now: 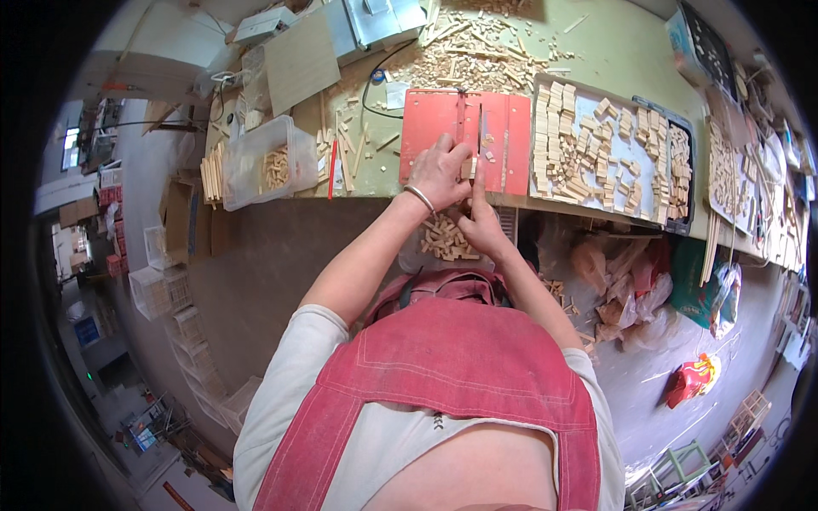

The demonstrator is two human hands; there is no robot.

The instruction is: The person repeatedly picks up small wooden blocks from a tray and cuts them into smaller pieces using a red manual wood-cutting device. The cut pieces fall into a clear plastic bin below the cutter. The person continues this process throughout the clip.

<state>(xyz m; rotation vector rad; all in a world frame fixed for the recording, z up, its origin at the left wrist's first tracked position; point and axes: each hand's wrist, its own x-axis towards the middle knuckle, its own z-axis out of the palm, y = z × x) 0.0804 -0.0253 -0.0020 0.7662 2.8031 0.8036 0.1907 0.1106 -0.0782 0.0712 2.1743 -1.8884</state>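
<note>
A red saw table (511,128) lies on the bench in front of me, with a thin upright saw blade (481,123) rising from its slot. My left hand (439,175) rests on the near half of the plate, fingers bent and closed on a small wooden block (468,169) just left of the blade's line. Close beside it, at the front edge, is my right hand (481,223). Its index finger points forward in line with the blade, while the other fingers curl in; what they hold is hidden. Below both hands, a container holds cut wooden blocks (449,238).
Right of the saw, a tray (538,183) holds rows of small blocks. Offcuts (477,55) heap behind the plate. A clear plastic bin (247,175), a red stick (332,170) and loose strips lie at left. Plastic bags (626,289) sit under the bench at right.
</note>
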